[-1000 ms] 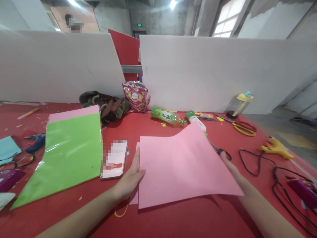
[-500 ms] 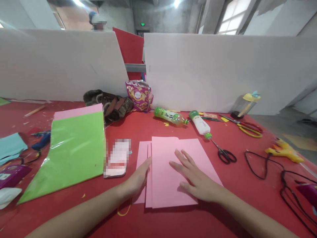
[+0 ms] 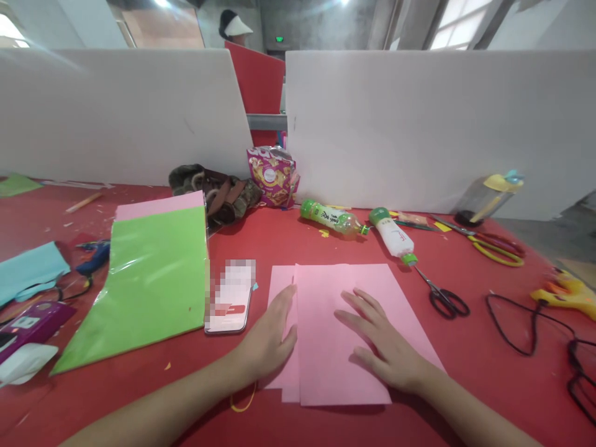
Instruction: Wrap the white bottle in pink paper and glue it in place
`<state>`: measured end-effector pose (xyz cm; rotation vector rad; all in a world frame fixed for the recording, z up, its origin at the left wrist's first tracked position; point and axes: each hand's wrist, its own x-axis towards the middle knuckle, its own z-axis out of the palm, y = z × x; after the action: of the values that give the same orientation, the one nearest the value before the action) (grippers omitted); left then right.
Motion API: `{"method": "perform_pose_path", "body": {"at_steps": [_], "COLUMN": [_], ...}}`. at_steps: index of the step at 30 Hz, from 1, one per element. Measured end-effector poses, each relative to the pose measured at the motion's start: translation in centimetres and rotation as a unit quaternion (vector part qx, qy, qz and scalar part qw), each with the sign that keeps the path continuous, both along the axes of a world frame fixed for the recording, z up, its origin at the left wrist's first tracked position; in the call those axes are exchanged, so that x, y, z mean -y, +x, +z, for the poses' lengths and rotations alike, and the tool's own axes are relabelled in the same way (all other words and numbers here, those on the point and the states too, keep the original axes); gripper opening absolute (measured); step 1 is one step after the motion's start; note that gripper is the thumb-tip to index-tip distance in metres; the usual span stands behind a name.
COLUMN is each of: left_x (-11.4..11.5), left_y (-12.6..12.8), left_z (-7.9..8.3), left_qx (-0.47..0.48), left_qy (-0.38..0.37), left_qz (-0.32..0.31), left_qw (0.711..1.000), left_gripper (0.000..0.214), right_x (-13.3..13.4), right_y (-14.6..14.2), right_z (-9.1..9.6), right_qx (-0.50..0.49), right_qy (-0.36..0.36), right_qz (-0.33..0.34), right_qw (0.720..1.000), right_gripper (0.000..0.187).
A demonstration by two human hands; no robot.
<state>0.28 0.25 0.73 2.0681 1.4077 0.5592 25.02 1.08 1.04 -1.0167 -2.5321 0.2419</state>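
Lying lower centre, the pink paper (image 3: 321, 372) has the right hand (image 3: 391, 354) spread flat over it, the left hand (image 3: 270, 338) unclenched alongside. Probably light, bendy, easily creased: best pinched at the edges!

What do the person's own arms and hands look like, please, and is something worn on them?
Both the left hand and the right hand are bare, with no glove, ring or visible marking. The left forearm and right forearm are slim; no sleeve, watch or bracelet shows on them.
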Motion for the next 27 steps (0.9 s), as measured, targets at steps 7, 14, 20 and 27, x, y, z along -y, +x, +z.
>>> {"method": "perform_pose_path", "body": {"at_steps": [7, 14, 20, 27], "left_x": [0.17, -0.05, 0.08, 0.17], "left_y": [0.16, 0.27, 0.24, 0.31], "left_z": [0.14, 0.05, -0.16, -0.05], "left_qx": [-0.099, -0.173, -0.189, -0.215], "left_qy": [0.023, 0.051, 0.079, 0.080], "left_qz": [-0.071, -0.093, -0.079, -0.091], "left_qw": [0.992, 0.979, 0.976, 0.969], "left_gripper": [0.049, 0.047, 0.044, 0.048], "right_x": [-0.33, -0.41, -0.39, -0.40], "right_y": [0.85, 0.61, 0.63, 0.59], "right_z": [0.50, 0.39, 0.19, 0.22], "right_qx": [0.007, 0.035, 0.060, 0.072], "right_qy": [-0.010, -0.030, -0.050, -0.070], "right_qz": [0.013, 0.022, 0.028, 0.024], "right_qw": [1.000, 0.999, 0.997, 0.995], "right_gripper": [0.046, 0.046, 0.048, 0.049]}}
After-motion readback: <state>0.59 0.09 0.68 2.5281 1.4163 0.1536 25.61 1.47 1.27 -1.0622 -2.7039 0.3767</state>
